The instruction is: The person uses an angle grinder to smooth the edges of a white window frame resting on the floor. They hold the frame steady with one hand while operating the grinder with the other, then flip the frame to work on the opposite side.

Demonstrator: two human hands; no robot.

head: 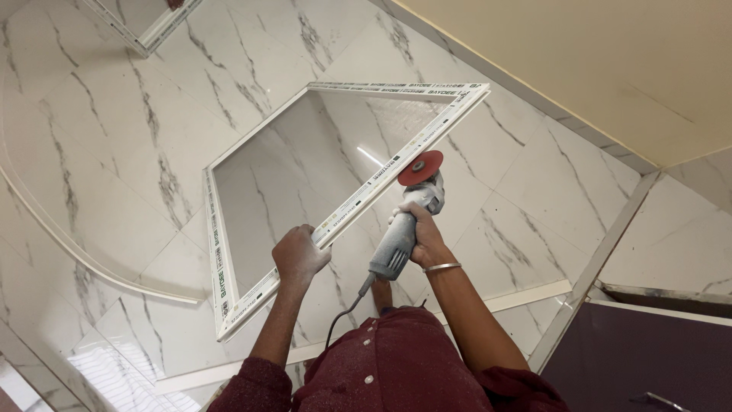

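A white rectangular plastic window frame [216, 229] stands tilted on a marble-patterned tile floor. My left hand [299, 255] grips its near rail close to the lower corner. My right hand [422, 226] holds a grey angle grinder [399, 236] with a red disc [420, 167]. The disc sits against the outer edge of the same rail, a little above my left hand. A cable [345, 311] trails from the grinder's rear toward my body. I wear a maroon shirt and a thin bangle on the right wrist.
Another white frame piece [145, 34] lies at the top left. A curved white strip [91, 263] runs across the floor on the left. A cream wall [595, 61] rises at the top right. A dark panel with pale strips [633, 351] sits at the lower right.
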